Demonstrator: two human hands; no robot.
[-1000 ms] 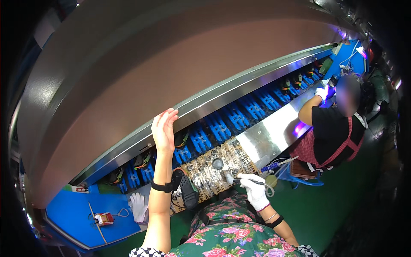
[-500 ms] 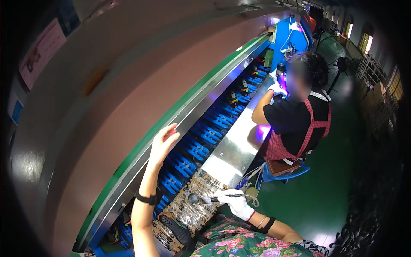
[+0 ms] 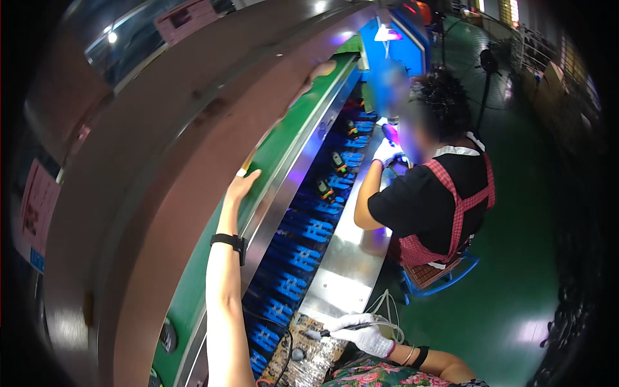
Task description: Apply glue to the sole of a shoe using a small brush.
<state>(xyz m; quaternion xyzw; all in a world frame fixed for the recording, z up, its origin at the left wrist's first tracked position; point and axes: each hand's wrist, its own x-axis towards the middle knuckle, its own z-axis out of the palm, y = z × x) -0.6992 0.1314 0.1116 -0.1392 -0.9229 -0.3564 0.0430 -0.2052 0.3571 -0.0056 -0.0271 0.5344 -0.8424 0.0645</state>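
Slim tool, perhaps a soldering iron, its tip blurred, is gripped in the gloved right hand above one patterned work mat; the bare left hand lies flat and open on the green belt.

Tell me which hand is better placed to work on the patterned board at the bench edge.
Right. The white-gloved right hand already holds a thin dark pen-like tool right over the patterned board. The bare left hand is stretched far up onto the green conveyor belt, away from it.
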